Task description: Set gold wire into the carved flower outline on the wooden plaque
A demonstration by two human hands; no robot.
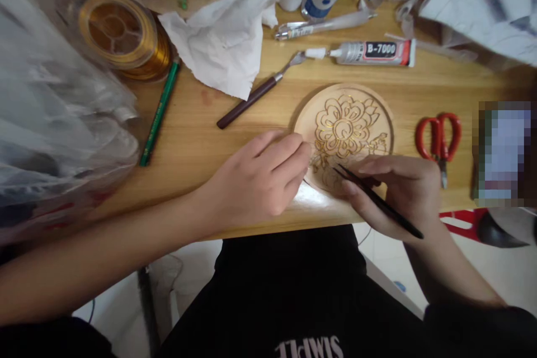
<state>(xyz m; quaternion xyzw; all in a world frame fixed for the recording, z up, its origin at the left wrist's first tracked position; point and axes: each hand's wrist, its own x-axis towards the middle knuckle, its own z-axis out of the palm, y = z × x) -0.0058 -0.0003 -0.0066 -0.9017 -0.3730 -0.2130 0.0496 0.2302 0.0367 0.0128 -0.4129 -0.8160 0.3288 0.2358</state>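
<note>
Head view, disc: a round wooden disc (352, 123) is laid flat on the wooden table (197, 134), near the front edge, right between the two hands. A flower pattern in thin gold wire is seen on its face.
Left hand: the left hand (260, 179) is rested on the table with the fingers curled, and the fingertips (305, 152) are pressed up against the disc's left rim. Whether anything is actually pinched there can't be told, tbh.
Right hand: the right hand (398, 190) is clenched around black tweezers (377, 198), held like a pen. The tips are pointed at the lower part of the wire pattern.
Behind the disc: a B-7000 glue tube (373, 52) is laid on its side, with a dark-handled spatula tool (255, 95) just left of its nozzle.
Right of the disc: red scissors (438, 137) are set down close by, not touching it.
Far left: a spool of gold wire (121, 31), a green pencil (159, 114) and a crumpled tissue (226, 33) are spread out well apart from the hands.
</note>
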